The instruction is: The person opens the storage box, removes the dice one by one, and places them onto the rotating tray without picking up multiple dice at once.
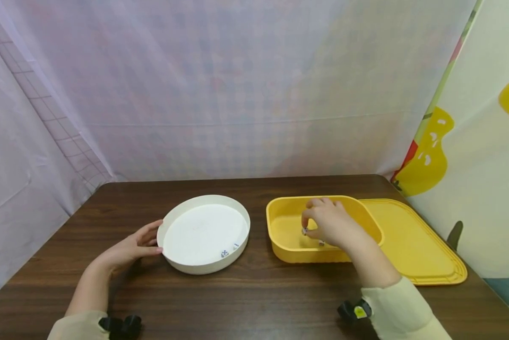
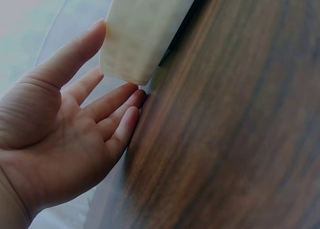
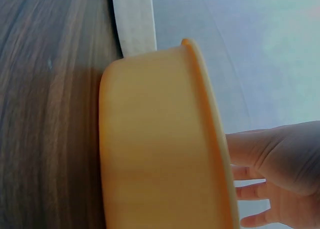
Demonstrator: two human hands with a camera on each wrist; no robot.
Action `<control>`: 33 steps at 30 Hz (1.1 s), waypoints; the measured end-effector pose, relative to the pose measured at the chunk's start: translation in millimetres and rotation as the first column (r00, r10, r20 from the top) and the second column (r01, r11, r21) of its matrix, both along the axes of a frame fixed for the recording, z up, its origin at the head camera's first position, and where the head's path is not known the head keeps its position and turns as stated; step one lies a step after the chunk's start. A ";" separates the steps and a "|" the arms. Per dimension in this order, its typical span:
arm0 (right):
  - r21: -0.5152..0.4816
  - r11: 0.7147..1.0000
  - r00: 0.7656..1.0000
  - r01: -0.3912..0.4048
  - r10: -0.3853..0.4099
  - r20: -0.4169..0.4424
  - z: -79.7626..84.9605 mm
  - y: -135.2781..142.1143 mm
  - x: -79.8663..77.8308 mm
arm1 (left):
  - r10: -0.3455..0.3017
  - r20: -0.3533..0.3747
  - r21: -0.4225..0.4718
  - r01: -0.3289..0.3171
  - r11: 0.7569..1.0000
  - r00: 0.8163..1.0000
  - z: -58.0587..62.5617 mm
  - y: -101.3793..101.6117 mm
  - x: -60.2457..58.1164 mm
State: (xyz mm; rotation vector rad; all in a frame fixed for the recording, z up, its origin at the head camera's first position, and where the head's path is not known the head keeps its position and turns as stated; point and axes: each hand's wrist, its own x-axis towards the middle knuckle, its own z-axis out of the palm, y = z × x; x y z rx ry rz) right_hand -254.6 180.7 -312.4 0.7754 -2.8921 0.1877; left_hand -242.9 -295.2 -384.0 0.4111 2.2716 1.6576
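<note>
My left hand (image 1: 128, 248) touches the left side of a round white tray (image 1: 169, 257), its fingers extended and the thumb at the rim. In the left wrist view, the fingertips (image 2: 131, 87) meet the tray's side wall. Two small white dice with dark blue pips lie in the tray near its front right; one is this die (image 1: 224, 253). My right hand (image 1: 332, 223) pinches another die (image 1: 304, 231) between thumb and fingers, inside the outline of a yellow box (image 1: 286, 255). One more die (image 1: 321, 243) lies in the box below the hand. The right wrist view hides the fingertips behind the box wall.
A yellow lid (image 1: 411, 241) lies flat to the right of the box, partly behind it. Everything stands on a dark brown wooden table (image 1: 245, 302). Pale curtains (image 1: 237, 94) hang behind the table and along both sides.
</note>
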 end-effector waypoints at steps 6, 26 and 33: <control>-0.002 1.000 1.000 -0.009 0.008 -0.020 5.5 -7.1 3.4 | -0.003 -0.001 0.006 0.003 1.000 1.000 0.1 -0.9 -0.1; -0.011 0.999 0.998 -0.048 0.048 -0.037 17.2 -36.7 7.6 | -0.002 0.004 0.001 0.002 1.000 1.000 0.9 -2.2 -0.4; -0.011 0.998 0.998 -0.054 0.054 -0.027 19.4 -54.1 7.7 | -0.003 0.014 0.004 0.003 1.000 1.000 0.6 -0.5 -0.8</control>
